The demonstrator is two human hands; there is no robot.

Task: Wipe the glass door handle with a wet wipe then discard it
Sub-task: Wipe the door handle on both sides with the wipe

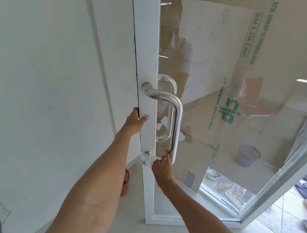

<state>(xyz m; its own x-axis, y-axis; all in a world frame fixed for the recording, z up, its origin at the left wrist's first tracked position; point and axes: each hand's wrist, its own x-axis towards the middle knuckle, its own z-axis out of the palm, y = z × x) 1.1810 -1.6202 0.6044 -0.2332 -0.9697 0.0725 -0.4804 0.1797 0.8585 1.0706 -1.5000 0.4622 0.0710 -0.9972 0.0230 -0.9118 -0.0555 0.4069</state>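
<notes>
Head view: my left hand (136,120) grips door (150,46) edge, thumb on face, likely steadying it against wiping push. Right hand (162,169) pinches wipe (154,158) against handle (177,117) bottom bend, index finger along bar.

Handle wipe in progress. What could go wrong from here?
The left hand grips the edge of the door at the dark gap; if the door swings, fingers may get pinched. The right hand pinches the wet wipe only at the bottom end of the handle; the upper bend could be missed, or the wipe could slip.
</notes>
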